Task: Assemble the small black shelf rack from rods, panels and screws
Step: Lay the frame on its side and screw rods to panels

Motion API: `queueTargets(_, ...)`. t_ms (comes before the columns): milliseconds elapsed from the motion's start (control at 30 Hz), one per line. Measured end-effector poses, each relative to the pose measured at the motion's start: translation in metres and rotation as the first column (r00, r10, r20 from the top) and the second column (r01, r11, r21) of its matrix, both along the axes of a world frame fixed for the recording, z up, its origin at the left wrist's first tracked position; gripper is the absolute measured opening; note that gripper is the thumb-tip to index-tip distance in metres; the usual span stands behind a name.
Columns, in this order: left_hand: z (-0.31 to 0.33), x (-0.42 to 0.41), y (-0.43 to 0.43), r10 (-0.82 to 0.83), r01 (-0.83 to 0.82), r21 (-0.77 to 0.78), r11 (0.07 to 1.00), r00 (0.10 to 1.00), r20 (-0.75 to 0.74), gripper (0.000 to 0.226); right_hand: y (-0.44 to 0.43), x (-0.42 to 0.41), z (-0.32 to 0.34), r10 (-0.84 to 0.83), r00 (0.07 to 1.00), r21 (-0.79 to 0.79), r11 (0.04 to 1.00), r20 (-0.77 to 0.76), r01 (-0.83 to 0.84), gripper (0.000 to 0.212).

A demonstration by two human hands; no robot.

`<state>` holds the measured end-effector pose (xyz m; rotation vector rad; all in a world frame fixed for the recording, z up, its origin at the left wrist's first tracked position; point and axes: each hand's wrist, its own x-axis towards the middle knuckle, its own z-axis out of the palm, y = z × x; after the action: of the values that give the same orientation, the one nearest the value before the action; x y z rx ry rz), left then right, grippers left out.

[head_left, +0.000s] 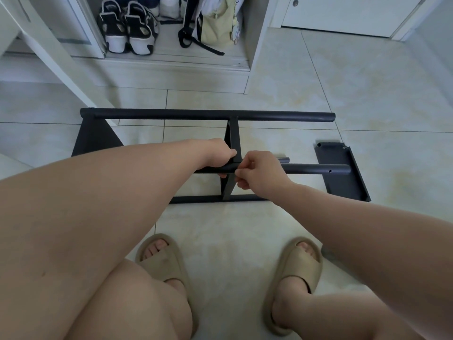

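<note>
On the floor (343, 82): my rack (269, 116) lies on its side, half built, on pale tiles.
Rods: four, namely far rod (171, 116), near rod (318, 169), low rod (196, 199) and short stub (285, 159).
Panels: three, namely end panel (95, 141) and middle panel (231, 141) fitted, loose panel (340, 170) lying flat beside.
Left hand (220, 153): grasping the near rod at the middle panel.
Right hand (257, 171): fingers pinched at that joint; what they hold, I cannot tell.
Room: white cupboard (257, 45), sneakers (127, 28), bag (218, 23); two slippers (166, 261) on my feet.

Matt black rods (208, 114) (glossy floor tiles (343, 89))
</note>
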<state>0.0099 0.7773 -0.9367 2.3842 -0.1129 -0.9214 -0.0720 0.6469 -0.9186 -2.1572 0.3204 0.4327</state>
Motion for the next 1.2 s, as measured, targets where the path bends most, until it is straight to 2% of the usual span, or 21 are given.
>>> queueTargets(67, 0.000, -0.001, 0.001, 0.010, -0.010, -0.005, 1.000, 1.000, 0.016, 0.036, 0.000, -0.001, 0.003, 0.120, 0.992, -0.102, 0.988, 0.035, -0.116, 0.020)
queueTargets(167, 0.004, -0.003, 0.003, -0.009, 0.010, 0.008, 1.000, 0.996, -0.087, 0.035, -0.001, -0.002, 0.005, 0.271, 0.960, -0.257, 0.935, 0.072, -0.245, 0.019)
queueTargets(333, 0.010, -0.004, 0.003, 0.022, -0.018, 0.037, 0.999, 0.994, -0.110, 0.040, -0.001, -0.004, 0.005, 0.281, 0.954, -0.283, 0.928, 0.101, -0.243, 0.013)
queueTargets(467, 0.008, -0.004, 0.002, 0.047, -0.045, 0.023, 0.999, 0.990, -0.132, 0.042, -0.002, -0.008, 0.002, 0.453, 0.884, -0.415, 0.831, 0.118, -0.370, 0.014)
queueTargets(567, 0.007, -0.003, 0.002, 0.060, -0.059, 0.012, 0.998, 0.989, -0.133, 0.044, -0.001, -0.006, 0.000, 0.318, 0.938, -0.326, 0.909, 0.138, -0.260, 0.013)
queueTargets(667, 0.006, -0.002, 0.001, 0.075, -0.074, 0.015, 0.997, 0.989, -0.130, 0.045, 0.001, -0.005, -0.003, 0.105, 0.991, -0.137, 0.986, 0.081, -0.094, 0.016)
queueTargets(767, 0.006, -0.001, 0.001, 0.071, -0.069, 0.020, 0.997, 0.989, -0.126, 0.046, 0.002, -0.005, -0.005, -0.109, 0.994, 0.128, 0.985, -0.026, 0.112, 0.021)
queueTargets(833, 0.006, -0.001, 0.001, 0.060, -0.059, 0.017, 0.998, 0.991, -0.123, 0.046, 0.003, -0.005, -0.005, -0.144, 0.988, 0.186, 0.971, -0.058, 0.153, 0.020)
queueTargets(933, 0.005, -0.003, 0.001, 0.063, -0.063, 0.004, 0.998, 0.991, -0.122, 0.045, 0.000, -0.003, -0.004, 0.062, 0.998, -0.040, 0.997, 0.033, -0.060, 0.017)
queueTargets(1000, 0.005, -0.003, 0.002, 0.059, -0.059, -0.001, 0.998, 0.991, -0.123, 0.045, -0.002, -0.002, -0.001, 0.224, 0.972, -0.196, 0.959, 0.074, -0.206, 0.015)
queueTargets(1100, 0.007, -0.003, 0.003, 0.033, -0.035, -0.010, 0.999, 0.991, -0.129, 0.044, -0.004, -0.001, 0.000, 0.519, 0.851, -0.477, 0.770, 0.081, -0.424, 0.017)
queueTargets(1133, 0.007, -0.003, 0.004, 0.022, -0.024, -0.011, 1.000, 0.991, -0.129, 0.044, -0.004, -0.002, 0.000, 0.569, 0.819, -0.526, 0.719, 0.072, -0.454, 0.019)
queueTargets(1200, 0.008, -0.003, 0.004, 0.012, -0.013, -0.007, 1.000, 0.992, -0.126, 0.044, -0.003, -0.003, 0.001, 0.597, 0.800, -0.557, 0.687, 0.067, -0.466, 0.020)
